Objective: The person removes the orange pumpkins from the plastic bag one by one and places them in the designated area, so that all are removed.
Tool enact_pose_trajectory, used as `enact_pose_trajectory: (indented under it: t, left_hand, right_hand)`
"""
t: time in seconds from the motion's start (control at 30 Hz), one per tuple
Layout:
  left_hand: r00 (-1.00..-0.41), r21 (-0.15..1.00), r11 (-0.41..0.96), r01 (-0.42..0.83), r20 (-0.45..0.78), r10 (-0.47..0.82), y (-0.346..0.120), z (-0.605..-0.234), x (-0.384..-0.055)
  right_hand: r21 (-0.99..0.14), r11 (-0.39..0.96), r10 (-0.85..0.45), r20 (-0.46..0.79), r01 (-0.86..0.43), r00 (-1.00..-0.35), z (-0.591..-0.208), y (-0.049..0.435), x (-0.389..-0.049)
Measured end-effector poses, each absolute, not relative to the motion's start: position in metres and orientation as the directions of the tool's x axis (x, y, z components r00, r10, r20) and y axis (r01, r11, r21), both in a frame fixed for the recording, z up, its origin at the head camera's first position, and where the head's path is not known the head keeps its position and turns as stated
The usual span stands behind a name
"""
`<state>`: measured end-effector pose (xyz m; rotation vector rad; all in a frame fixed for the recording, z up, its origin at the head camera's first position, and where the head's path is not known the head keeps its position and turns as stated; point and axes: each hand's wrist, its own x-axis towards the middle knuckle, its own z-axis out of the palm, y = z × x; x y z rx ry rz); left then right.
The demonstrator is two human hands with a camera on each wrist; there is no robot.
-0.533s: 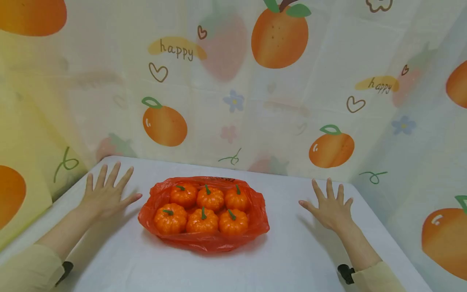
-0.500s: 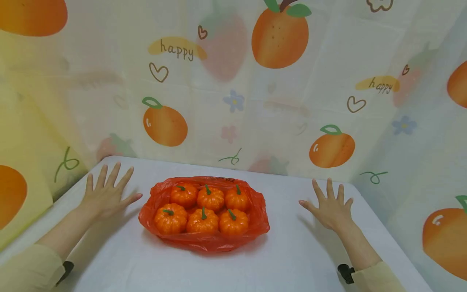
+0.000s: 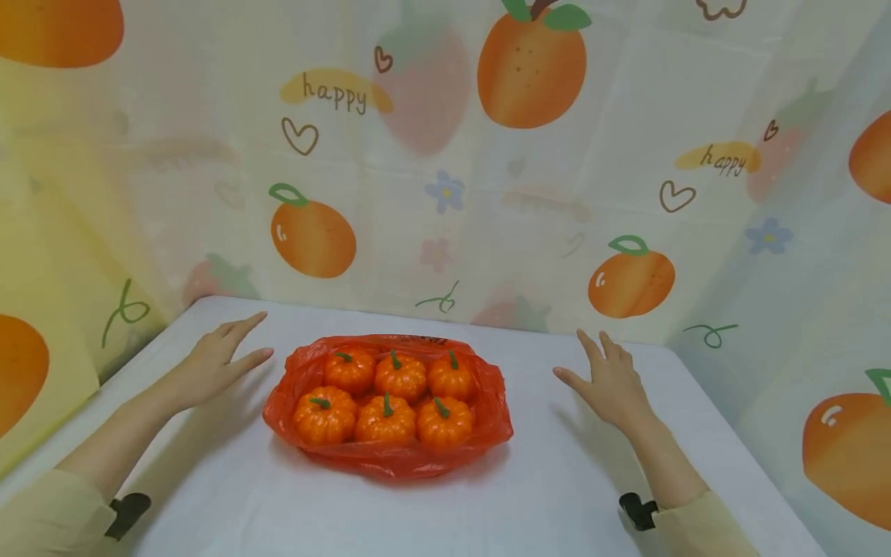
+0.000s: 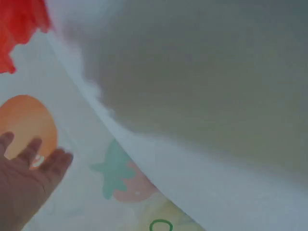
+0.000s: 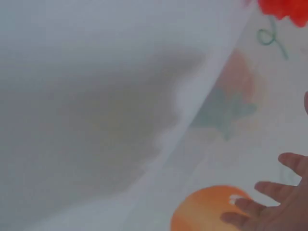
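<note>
A red plastic bag [image 3: 390, 462] with its mouth spread wide sits mid-table, and several small orange pumpkins [image 3: 386, 422] with green stems lie inside in two rows. My left hand [image 3: 209, 370] hovers left of the bag, palm turned inward, thumb apart from the extended fingers. On the other side, my right hand [image 3: 612, 383] is held above the table with its fingers spread, some way from the bag. Neither hand holds or touches anything. Each wrist view catches only an edge of the red bag in an upper corner, along with the hand's fingers.
The table [image 3: 334, 518] has a white cover. Behind it hangs a curtain [image 3: 445, 232] printed with oranges, strawberries and the word "happy", which also wraps round both sides. A dark wrist device [image 3: 637, 511] shows at the right cuff.
Both hands have turned from palms down to palms facing inward, their fingers drawn closer together. The right hand has shifted slightly left toward the bag. The bag and pumpkins stay put.
</note>
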<state>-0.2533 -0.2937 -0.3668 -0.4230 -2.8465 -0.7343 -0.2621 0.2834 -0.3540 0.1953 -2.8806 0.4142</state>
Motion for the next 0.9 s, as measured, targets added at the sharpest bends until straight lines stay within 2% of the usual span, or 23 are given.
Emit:
enact_pose_trajectory:
  t: [0.13, 0.27, 0.37, 0.5, 0.73, 0.9]
  left_hand:
    - [-0.931, 0.695, 0.642, 0.325, 0.116, 0.346, -0.286, -0.353, -0.248]
    - [-0.892, 0.842, 0.484, 0.237, -0.009, 0.453, -0.281, -0.349, -0.243]
    - [-0.872, 0.874, 0.446, 0.192, -0.057, 0.486, -0.28, -0.35, -0.242]
    - [-0.845, 0.882, 0.425, 0.201, -0.064, 0.531, -0.28, -0.354, -0.245]
    - [-0.798, 0.898, 0.377, 0.226, -0.051, 0.6, -0.279, -0.359, -0.25]
    - [-0.818, 0.898, 0.373, 0.232, -0.027, 0.574, -0.279, -0.363, -0.251]
  right_hand:
    - [-0.441, 0.861, -0.136, 0.282, -0.255, -0.95, -0.341, 0.257, -0.264]
    - [-0.564, 0.749, -0.191, 0.316, -0.346, -0.929, -0.331, 0.226, -0.264]
    - [-0.631, 0.672, -0.236, 0.315, -0.388, -0.919, -0.326, 0.203, -0.262]
    - [-0.688, 0.582, -0.307, 0.309, -0.434, -0.9, -0.323, 0.174, -0.261]
    - [-0.723, 0.489, -0.427, 0.29, -0.488, -0.857, -0.325, 0.131, -0.259]
    - [-0.71, 0.476, -0.49, 0.277, -0.52, -0.827, -0.327, 0.105, -0.256]
